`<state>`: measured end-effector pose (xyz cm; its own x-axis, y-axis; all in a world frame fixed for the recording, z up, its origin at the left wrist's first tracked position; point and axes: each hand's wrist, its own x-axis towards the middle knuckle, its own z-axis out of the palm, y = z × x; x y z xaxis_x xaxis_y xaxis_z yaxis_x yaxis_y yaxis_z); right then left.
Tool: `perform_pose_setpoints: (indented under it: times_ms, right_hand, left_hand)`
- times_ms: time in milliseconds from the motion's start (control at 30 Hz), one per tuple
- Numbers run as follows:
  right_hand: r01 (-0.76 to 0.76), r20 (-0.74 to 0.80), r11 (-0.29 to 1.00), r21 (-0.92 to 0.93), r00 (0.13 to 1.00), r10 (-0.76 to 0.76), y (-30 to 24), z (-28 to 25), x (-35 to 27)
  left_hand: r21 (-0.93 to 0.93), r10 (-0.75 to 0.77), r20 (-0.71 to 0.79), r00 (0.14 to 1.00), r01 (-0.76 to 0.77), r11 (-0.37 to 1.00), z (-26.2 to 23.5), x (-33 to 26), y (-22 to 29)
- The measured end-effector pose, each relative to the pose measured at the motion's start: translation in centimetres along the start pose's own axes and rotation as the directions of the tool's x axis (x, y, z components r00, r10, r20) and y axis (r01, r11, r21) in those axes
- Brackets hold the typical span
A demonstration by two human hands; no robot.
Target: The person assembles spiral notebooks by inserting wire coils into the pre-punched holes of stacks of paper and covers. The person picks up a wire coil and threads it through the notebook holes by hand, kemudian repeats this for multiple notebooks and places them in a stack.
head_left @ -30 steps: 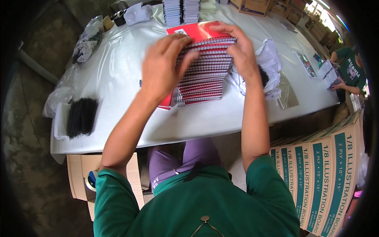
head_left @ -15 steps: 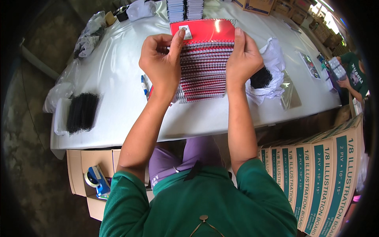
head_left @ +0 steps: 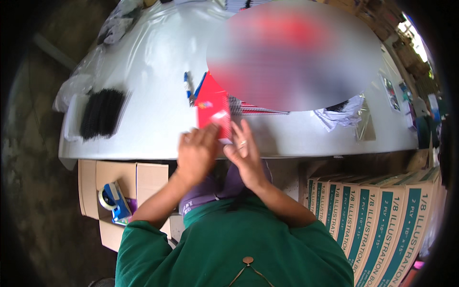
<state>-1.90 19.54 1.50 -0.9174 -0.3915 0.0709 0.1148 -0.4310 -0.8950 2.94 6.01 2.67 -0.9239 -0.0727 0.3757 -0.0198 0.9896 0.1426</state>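
A red-covered notebook point(head_left: 213, 111) stands tilted near the front edge of the table. My left hand point(head_left: 197, 149) is closed on its lower part. Just to its right, my right hand point(head_left: 245, 155) has its fingers spread, a ring on one of them, close beside the notebook's lower edge. Behind them lies a stack of spiral-bound notebooks point(head_left: 260, 110) with red and grey edges, mostly hidden by a large blurred oval. Left of the notebook is a blue-handled hand tool point(head_left: 190, 92), like pliers.
Black plastic binding coils point(head_left: 103, 114) stand bundled at the table's left. A crumpled white bag point(head_left: 337, 117) lies at the right. Below the table are an open carton point(head_left: 153, 179) with a blue tape dispenser point(head_left: 114, 202) and a row of printed cartons point(head_left: 382, 225).
Both hands have come down from the top of the stack toward the near table edge, the left with a red notebook. The right hand's fingers have opened. The view has shifted.
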Motion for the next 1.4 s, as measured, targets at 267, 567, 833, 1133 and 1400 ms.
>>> perform_pose_setpoints:
  times_ms: [267,567,833,1133,1400]
  right_hand:
    - [0.335,0.386,0.865,-0.374,0.904,-0.183,0.5,-1.9,4.3]
    - [0.287,0.57,0.865,-0.411,0.821,-0.001,3.0,-2.2,6.2]
    - [0.283,0.553,0.921,-0.268,0.828,-0.093,2.4,-3.7,6.5]
    - [0.177,0.457,0.934,-0.309,0.889,-0.017,2.9,-3.4,6.7]
    - [0.252,0.503,0.899,-0.357,0.863,-0.042,2.6,-3.2,6.5]
  left_hand:
    - [0.088,-0.377,-0.342,0.861,0.429,0.899,-4.8,1.7,-18.7]
    - [0.235,-0.615,-0.297,0.73,0.681,0.694,1.1,0.2,-20.8]
    - [-0.027,-0.622,-0.283,0.73,0.642,0.766,-1.2,1.2,-18.2]
    - [-0.654,-0.301,0.373,0.878,0.479,0.585,-3.6,2.1,-11.2]
    - [-0.701,-0.284,0.403,0.87,0.493,0.515,-1.2,2.3,-9.5]
